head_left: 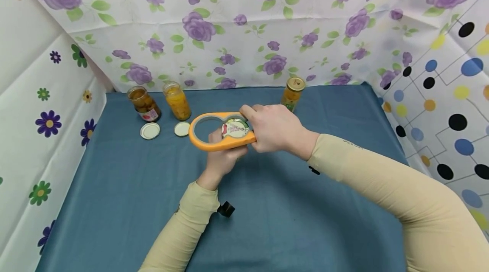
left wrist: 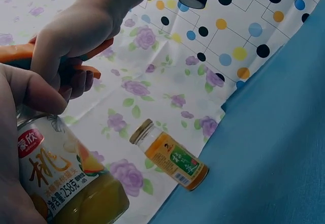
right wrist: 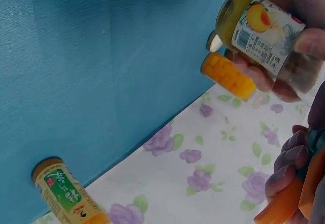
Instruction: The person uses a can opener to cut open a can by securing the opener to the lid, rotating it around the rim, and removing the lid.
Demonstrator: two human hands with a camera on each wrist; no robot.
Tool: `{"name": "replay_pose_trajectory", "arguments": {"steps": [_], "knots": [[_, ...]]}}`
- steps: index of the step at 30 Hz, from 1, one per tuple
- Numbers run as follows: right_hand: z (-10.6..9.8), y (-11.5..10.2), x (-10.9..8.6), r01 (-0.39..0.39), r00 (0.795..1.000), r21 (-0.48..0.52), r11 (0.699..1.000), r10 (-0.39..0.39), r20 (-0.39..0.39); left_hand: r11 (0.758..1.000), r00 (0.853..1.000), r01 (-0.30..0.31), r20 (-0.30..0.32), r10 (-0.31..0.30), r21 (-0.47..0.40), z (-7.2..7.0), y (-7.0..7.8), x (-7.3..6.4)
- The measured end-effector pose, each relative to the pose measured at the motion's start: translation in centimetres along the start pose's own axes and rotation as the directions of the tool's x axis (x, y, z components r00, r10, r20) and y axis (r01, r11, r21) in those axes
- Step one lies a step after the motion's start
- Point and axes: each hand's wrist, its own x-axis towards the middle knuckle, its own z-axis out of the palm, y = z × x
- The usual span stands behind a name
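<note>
My left hand (head_left: 223, 161) grips a glass jar of canned peaches (left wrist: 63, 168), held up above the cloth and tilted in the wrist views. Above the jar, my right hand (head_left: 276, 129) holds an orange jar opener (head_left: 208, 146) with a grey inner lining and two round openings. The jar's printed lid (head_left: 234, 128) shows inside the smaller opening, close to the right fingers. In the head view, the opener and left hand hide most of the jar's body. The right fingers curl round the opener's narrow end.
At the back left stand two lidless jars, one with dark contents (head_left: 145, 104) and one with yellow pieces (head_left: 177, 102). Two lids (head_left: 150, 130) lie before them. Behind my right hand stands a gold-lidded jar (head_left: 293, 91). Patterned cloth walls (head_left: 237, 51) border the blue tablecloth (head_left: 126, 204).
</note>
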Motion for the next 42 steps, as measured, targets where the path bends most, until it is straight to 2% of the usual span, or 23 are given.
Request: {"name": "replay_pose_trajectory", "arguments": {"steps": [7,10,16,22,25,29,33,39,42], "knots": [[-0.1,0.8,0.0,0.049,0.999,0.005,0.999,-0.049,0.012,1.0,0.997,-0.008,0.081,0.008,-0.004,-0.3,-0.9,0.1],[-0.1,1.3,0.0,0.092,0.996,0.011,0.996,-0.092,0.004,1.0,0.994,-0.015,0.112,0.015,-0.002,-0.4,-0.8,0.2],[-0.1,2.6,0.1,0.209,0.977,0.023,0.978,-0.208,-0.046,1.0,0.981,0.015,0.193,-0.014,-0.007,-0.3,-0.7,0.7],[-0.1,3.3,-0.3,0.295,0.952,0.016,0.955,-0.293,-0.09,0.99,0.961,0.034,0.275,0.004,-0.134,0.0,-0.7,0.7],[0.0,3.6,-0.4,0.323,0.941,0.014,0.946,-0.319,-0.117,0.985,0.957,0.076,0.288,-0.028,-0.157,0.0,-0.5,0.5],[0.0,3.8,-0.5,0.356,0.925,0.016,0.934,-0.351,-0.144,0.977,0.951,0.123,0.303,-0.065,-0.175,0.1,-0.5,0.3],[-0.1,3.9,-0.5,0.377,0.919,0.02,0.926,-0.372,-0.13,0.973,0.94,0.147,0.33,-0.081,-0.177,0.2,-0.4,0.0],[-0.2,4.0,-0.7,0.376,0.924,0.023,0.927,-0.372,-0.086,0.974,0.922,0.185,0.365,-0.126,-0.133,0.1,-0.4,-0.2],[-0.2,4.0,-1.0,0.373,0.926,0.024,0.928,-0.371,-0.068,0.968,0.911,0.201,0.392,-0.13,-0.148,0.1,-0.5,-0.5]]}}
